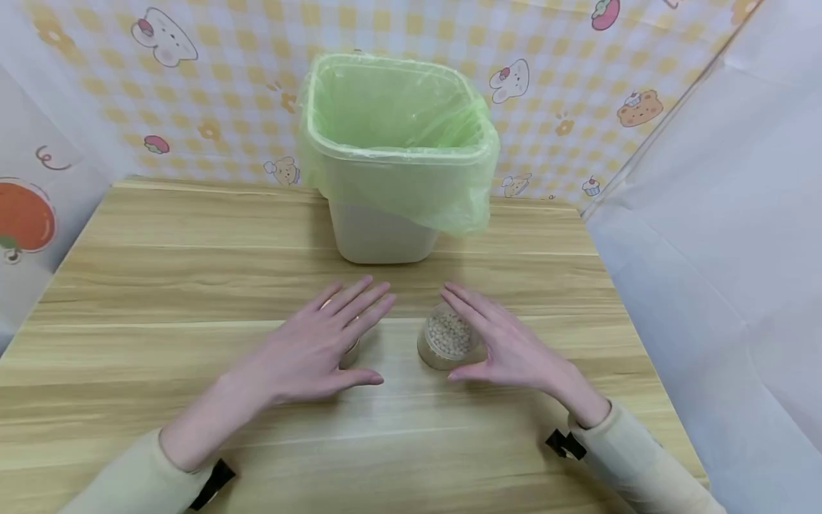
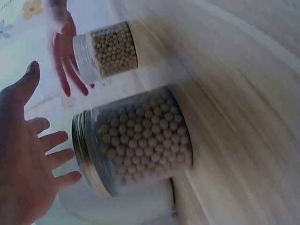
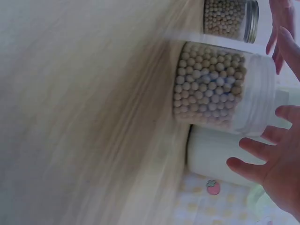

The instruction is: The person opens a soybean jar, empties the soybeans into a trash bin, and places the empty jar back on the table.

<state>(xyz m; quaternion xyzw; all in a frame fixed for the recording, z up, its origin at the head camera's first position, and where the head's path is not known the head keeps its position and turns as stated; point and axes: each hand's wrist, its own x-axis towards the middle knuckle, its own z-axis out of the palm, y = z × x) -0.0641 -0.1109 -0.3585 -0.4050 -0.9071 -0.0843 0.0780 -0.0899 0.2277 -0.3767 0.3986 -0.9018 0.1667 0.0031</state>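
L jar & R jar, prob. hefty/slick, looked best held mid-wall; L fingers & R fingers were extended, empty.

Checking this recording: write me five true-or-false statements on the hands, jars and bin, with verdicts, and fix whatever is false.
1. In the head view, the left hand hides much of the left jar. True.
2. Both the left jar and the right jar contain small round beads. True.
3. The right hand is holding the right jar up in the air. False: that jar stands on the table.
4. A pale green liner hangs over the rim of the bin. True.
5. The bin lies on its side in front of the jars. False: it stands upright, behind them in the head view.
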